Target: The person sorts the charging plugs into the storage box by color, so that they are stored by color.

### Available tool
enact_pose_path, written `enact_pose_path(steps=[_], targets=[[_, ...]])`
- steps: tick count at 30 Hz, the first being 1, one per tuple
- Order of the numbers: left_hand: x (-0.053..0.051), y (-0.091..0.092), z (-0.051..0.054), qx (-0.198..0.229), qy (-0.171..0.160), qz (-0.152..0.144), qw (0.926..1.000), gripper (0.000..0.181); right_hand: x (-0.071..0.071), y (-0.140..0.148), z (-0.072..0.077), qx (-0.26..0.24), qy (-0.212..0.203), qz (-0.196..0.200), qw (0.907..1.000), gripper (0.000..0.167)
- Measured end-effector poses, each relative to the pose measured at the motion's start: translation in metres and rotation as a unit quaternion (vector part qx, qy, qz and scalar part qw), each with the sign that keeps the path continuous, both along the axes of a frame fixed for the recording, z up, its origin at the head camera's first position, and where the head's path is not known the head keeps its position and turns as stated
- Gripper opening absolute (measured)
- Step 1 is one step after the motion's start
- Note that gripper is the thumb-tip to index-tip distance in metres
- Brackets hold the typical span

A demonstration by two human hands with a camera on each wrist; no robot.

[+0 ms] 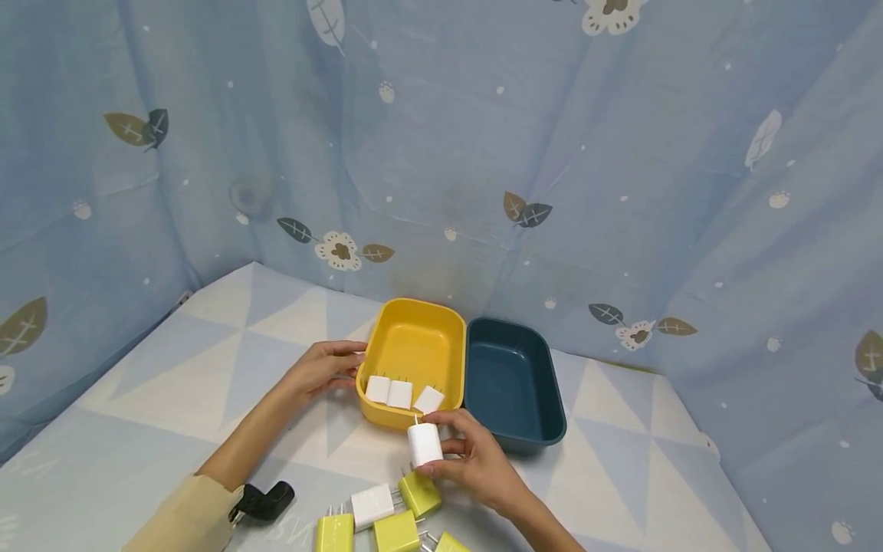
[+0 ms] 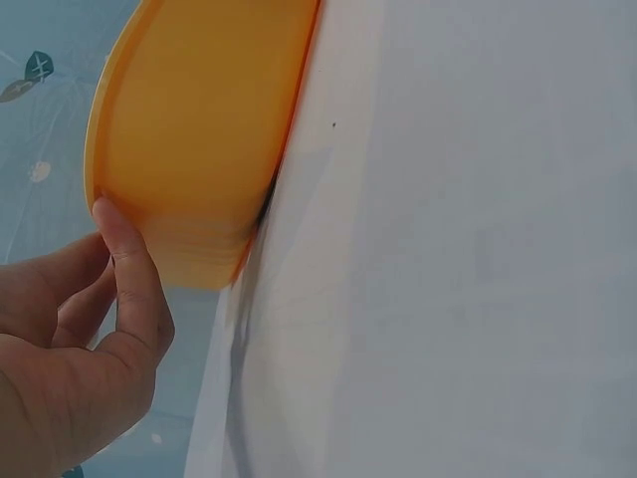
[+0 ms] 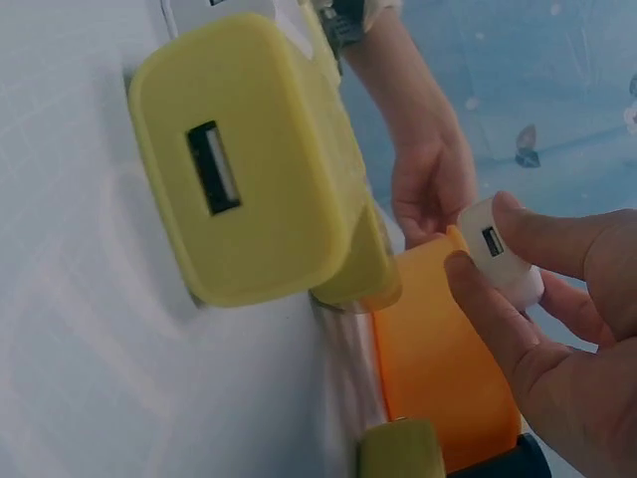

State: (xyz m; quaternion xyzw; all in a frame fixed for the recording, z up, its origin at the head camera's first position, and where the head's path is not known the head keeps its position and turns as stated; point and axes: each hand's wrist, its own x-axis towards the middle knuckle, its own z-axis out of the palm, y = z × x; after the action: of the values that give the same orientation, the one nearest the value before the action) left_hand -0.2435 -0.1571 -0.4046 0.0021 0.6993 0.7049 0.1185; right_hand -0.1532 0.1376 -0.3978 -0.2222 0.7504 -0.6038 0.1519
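Note:
My right hand point(image 1: 476, 460) pinches a white charger plug point(image 1: 424, 445) between thumb and fingers, just in front of the near rim of the yellow bin point(image 1: 417, 314). In the right wrist view, this white charger point(image 3: 490, 241) shows its USB port. Three white chargers point(image 1: 400, 394) lie in the near end of the yellow bin. My left hand point(image 1: 320, 372) touches that bin's left side; in the left wrist view a fingertip point(image 2: 111, 224) rests against the wall near the rim. Yellow-green chargers point(image 1: 398, 532) and a white charger point(image 1: 372, 506) lie on the cloth nearer me.
A dark blue bin point(image 1: 507, 332) stands against the yellow bin's right side. Both sit on a patterned cloth point(image 1: 624, 491), with a blue curtain point(image 1: 441, 153) behind. A black strap piece point(image 1: 265, 502) sits at the left cuff.

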Motion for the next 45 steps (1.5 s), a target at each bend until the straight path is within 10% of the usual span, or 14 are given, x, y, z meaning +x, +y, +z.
enact_pose_path(steps=[45], targets=[[0.0, 0.0, 0.0, 0.008, 0.0, -0.004, 1.0, 0.045, -0.056, -0.01, 0.024, 0.094, 0.145, -0.094, 0.9805, 0.05]])
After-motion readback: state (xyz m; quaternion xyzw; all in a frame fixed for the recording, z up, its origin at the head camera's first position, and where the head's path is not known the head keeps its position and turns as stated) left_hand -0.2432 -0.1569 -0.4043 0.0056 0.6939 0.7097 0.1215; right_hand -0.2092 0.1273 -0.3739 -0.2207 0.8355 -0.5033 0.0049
